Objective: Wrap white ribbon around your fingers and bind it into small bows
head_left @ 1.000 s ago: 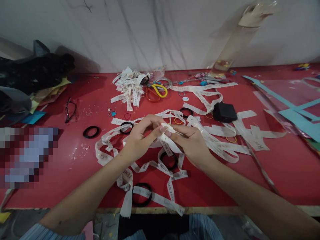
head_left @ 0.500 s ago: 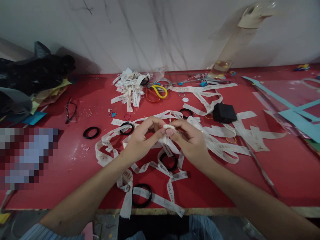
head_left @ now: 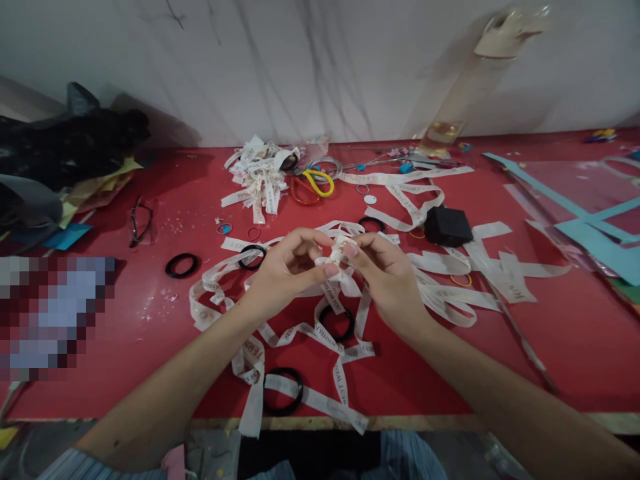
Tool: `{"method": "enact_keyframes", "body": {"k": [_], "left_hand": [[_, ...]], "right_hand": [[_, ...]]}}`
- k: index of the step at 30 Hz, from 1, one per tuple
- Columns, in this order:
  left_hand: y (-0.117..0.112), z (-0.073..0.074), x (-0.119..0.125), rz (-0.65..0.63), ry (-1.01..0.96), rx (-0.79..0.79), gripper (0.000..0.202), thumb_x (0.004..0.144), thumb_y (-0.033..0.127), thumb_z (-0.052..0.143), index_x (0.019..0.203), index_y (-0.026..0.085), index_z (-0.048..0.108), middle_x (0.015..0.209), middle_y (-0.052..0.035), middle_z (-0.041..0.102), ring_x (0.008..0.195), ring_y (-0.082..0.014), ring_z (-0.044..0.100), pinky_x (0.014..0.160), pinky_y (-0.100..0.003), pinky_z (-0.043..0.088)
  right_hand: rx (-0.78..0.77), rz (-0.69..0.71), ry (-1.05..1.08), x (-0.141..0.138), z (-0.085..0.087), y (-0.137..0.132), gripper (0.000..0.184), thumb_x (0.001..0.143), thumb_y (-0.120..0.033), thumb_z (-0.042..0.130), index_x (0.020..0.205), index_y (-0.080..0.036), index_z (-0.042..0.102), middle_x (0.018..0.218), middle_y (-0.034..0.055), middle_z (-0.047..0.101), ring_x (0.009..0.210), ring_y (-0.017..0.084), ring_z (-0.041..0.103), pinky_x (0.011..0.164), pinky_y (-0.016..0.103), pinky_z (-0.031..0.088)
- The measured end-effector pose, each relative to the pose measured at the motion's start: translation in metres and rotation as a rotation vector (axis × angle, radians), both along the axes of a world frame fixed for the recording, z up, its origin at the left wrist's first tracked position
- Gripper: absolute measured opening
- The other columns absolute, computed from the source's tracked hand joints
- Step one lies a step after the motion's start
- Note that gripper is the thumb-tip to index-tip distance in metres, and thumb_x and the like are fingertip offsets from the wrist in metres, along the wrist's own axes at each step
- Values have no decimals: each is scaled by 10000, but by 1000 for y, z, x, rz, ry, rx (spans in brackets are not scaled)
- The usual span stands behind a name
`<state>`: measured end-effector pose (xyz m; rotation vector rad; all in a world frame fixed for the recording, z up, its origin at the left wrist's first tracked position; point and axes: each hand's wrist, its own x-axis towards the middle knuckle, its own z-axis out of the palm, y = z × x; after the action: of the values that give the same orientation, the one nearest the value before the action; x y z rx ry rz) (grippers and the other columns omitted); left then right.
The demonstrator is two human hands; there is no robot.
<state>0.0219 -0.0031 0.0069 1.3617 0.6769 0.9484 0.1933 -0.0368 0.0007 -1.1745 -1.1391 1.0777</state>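
Between my two hands, over the middle of the red table, is a bunched white printed ribbon [head_left: 341, 257]. My left hand [head_left: 287, 267] pinches its left side with thumb and fingers. From the right, my right hand [head_left: 383, 270] grips it with the thumb on top. One end with lettering hangs below my fingers. Beneath, a long loose printed ribbon [head_left: 300, 330] winds over the table, among black rings [head_left: 337, 325] lying flat. Another black ring [head_left: 284, 391] is by the front edge, partly under a ribbon strip.
A heap of ribbon pieces [head_left: 263, 170] and yellow-and-red-handled scissors [head_left: 320, 183] lie at the back. A black block [head_left: 449, 225] sits on ribbon at right. A bottle [head_left: 480, 80] leans on the wall. Glasses [head_left: 141, 220], another black ring [head_left: 182, 265] and a black bag [head_left: 75, 140] are left.
The ribbon between my hands has turned and shows more of its gathered folds. My left thumb and right fingers have shifted slightly on it.
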Motion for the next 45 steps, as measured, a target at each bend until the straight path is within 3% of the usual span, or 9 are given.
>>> {"method": "enact_keyframes", "body": {"k": [4, 9, 15, 19, 22, 30, 35, 40, 45], "left_hand": [[-1, 1, 0, 29, 21, -13, 339, 739, 256, 822, 999, 198, 612, 720, 57, 511, 594, -46, 467, 549, -160, 400], [-1, 3, 0, 64, 140, -26, 260, 835, 353, 733, 1005, 186, 629, 733, 38, 557, 671, -59, 529, 622, -166, 418], [1, 5, 0, -36, 158, -162, 266, 806, 392, 746, 816, 159, 619, 702, 34, 580, 604, -50, 508, 586, -173, 425], [3, 4, -2, 89, 32, -261, 236, 787, 342, 771, 829, 181, 604, 711, 35, 627, 585, -55, 546, 546, -159, 436], [9, 6, -4, 221, -127, -335, 255, 753, 322, 799, 809, 185, 591, 694, 50, 617, 529, -45, 535, 511, -153, 454], [40, 23, -29, 578, -284, -247, 309, 629, 270, 869, 760, 184, 602, 703, 43, 636, 590, -73, 605, 527, -165, 503], [59, 33, -53, 655, -216, -249, 240, 672, 271, 829, 741, 162, 627, 691, 27, 628, 588, -71, 598, 529, -172, 493], [88, 28, -62, 732, -85, -209, 219, 674, 236, 813, 708, 159, 612, 679, 18, 635, 554, -79, 587, 508, -188, 465], [125, 17, -60, 735, -70, -291, 119, 783, 167, 711, 713, 154, 615, 743, -22, 669, 577, -74, 581, 582, -205, 477]], "right_hand": [[24, 77, 22, -1, 1, 1, 267, 817, -437, 735, 793, -196, 623, 752, -31, 591, 674, 83, 531, 617, 198, 434], [32, 73, -37, 0, 2, 1, 338, 827, -479, 714, 709, -188, 589, 644, -44, 516, 573, 71, 452, 521, 196, 380], [19, 87, -57, 2, 3, 1, 371, 819, -568, 680, 784, -200, 652, 693, -12, 612, 603, 104, 556, 543, 218, 474], [5, 150, 67, 0, 1, 0, 371, 848, -566, 647, 1028, -241, 658, 853, 5, 681, 728, 127, 642, 665, 253, 543], [-67, 323, 101, -1, -1, -2, 409, 840, -518, 677, 1122, -226, 632, 773, -5, 662, 674, 129, 633, 650, 270, 546], [-83, 469, -225, -4, -7, -6, 322, 863, -297, 655, 1168, -192, 657, 963, 38, 699, 771, 118, 661, 702, 245, 534], [31, 514, -357, -5, -4, -6, 232, 872, -214, 653, 1098, -194, 701, 951, 36, 731, 798, 130, 671, 713, 246, 527], [215, 489, -516, -4, -5, -6, 158, 873, -191, 678, 1028, -194, 710, 913, 31, 703, 732, 115, 620, 672, 236, 505], [359, 515, -640, -4, -13, -6, 174, 896, -223, 660, 1060, -188, 705, 1051, 77, 703, 952, 168, 665, 840, 310, 544]]}}
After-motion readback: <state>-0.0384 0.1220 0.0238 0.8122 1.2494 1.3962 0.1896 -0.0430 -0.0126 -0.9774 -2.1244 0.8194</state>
